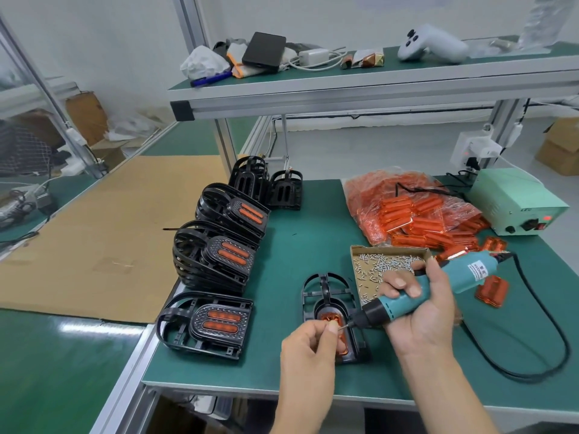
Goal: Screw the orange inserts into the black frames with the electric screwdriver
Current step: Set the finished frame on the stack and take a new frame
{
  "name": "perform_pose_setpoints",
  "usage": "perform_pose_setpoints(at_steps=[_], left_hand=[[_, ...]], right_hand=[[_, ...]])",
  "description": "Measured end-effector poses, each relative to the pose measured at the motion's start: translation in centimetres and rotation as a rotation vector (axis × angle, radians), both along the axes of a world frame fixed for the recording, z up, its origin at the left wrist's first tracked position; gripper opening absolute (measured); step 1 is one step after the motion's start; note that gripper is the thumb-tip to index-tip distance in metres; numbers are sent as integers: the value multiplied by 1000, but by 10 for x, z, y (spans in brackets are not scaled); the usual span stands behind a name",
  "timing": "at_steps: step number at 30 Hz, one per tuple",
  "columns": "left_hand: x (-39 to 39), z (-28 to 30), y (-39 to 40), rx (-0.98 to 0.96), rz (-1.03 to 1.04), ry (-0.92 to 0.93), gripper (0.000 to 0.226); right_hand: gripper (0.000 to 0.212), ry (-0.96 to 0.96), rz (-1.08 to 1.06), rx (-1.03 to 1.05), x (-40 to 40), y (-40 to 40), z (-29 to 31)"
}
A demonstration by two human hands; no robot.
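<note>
The right hand (419, 311) curls around the teal-and-black electric screwdriver (419, 292), held tilted with its thin bit pointing down-left. The left hand (308, 343) pinches something tiny at the bit's tip between thumb and forefinger; it is too small to make out for certain. Both hands hover over a black plastic frame (326, 296) lying flat on the green bench mat (307, 239), with a translucent orange insert (340, 336) seated inside it; the left fingers hide much of that insert. Just behind the right hand sits a shallow cardboard tray of small silver screws (385, 264), its near corner covered by the knuckles. To the left stand stacks of finished black frames with orange inserts (219, 252); how many are in each stack is unclear. A clear plastic bag of orange inserts (407, 208) lies behind the tray, with a pale green power supply box (513, 202) to its right. The screwdriver's black cable (545, 314) loops across the mat.
</note>
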State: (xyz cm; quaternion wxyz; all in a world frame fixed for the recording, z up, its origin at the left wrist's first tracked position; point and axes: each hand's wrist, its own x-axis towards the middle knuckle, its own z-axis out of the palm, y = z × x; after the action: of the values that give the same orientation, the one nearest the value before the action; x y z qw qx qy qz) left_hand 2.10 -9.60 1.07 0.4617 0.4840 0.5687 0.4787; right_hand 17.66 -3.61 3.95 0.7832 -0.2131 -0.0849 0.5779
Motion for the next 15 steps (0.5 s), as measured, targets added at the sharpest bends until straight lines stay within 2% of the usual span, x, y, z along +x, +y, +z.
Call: perform_pose_setpoints(at_steps=[5, 8, 11, 15], left_hand=[[-21, 2, 14, 284, -111, 434, 13], [-27, -6, 31, 490, -122, 712, 14], [-23, -14, 43, 476, -59, 786, 11], [-11, -24, 50, 384, 41, 788, 9]], right_hand=[[23, -133, -3, -47, -6, 19, 20], [21, -315, 8, -44, -15, 29, 27], [20, -547, -17, 4, -29, 39, 29], [19, -796, -21, 88, -46, 46, 27]])
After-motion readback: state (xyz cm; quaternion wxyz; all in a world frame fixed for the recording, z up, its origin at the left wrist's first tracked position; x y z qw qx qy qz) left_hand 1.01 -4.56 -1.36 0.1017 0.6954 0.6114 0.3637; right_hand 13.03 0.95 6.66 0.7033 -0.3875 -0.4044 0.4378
